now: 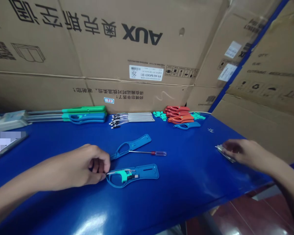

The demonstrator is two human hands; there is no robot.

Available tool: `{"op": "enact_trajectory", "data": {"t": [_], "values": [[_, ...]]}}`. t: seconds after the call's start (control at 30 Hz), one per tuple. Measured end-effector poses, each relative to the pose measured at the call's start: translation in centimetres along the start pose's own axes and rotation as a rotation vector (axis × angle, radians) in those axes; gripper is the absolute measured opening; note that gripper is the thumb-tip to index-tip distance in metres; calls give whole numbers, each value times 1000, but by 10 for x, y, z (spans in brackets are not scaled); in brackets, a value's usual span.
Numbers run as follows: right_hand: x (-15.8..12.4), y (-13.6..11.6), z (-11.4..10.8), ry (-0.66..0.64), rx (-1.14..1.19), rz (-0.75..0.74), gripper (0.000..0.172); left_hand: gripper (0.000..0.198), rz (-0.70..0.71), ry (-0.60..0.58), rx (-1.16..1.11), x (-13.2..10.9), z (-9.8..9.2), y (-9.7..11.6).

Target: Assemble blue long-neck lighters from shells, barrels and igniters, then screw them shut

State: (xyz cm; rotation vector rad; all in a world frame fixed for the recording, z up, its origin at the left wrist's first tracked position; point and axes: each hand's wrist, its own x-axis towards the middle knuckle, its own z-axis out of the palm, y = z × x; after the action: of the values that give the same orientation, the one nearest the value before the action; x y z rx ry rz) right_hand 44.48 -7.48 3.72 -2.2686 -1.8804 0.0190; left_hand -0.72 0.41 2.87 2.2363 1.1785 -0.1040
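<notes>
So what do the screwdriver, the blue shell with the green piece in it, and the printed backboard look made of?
Screwdriver: shaft probably metal, thin and grey; handle likely plastic, glossy and partly see-through. Blue shell: likely moulded plastic, smooth, with a thin raised rim. Backboard: brown cardboard, matte, with creases and printed text.

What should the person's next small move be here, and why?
Probably the right hand should take a piece from the silvery item, whose exact contents are unclear. Its fingers are already there, while the left hand is at the narrow end of the near blue half, which lies open with a teal part inside.
</notes>
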Motion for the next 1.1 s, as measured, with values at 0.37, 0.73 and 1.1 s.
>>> {"op": "enact_trajectory", "data": {"t": [0.37,0.73,1.1], "values": [[-2,1,14,-268,473,95,12,17,11,-8,14,-2,-2,6],[10,-70,17,-509,929,-155,18,17,8,-19,-42,1,0,-10],[49,-190,34,-706,1119,-520,15,11,15,43,31,-6,-7,0]]}}
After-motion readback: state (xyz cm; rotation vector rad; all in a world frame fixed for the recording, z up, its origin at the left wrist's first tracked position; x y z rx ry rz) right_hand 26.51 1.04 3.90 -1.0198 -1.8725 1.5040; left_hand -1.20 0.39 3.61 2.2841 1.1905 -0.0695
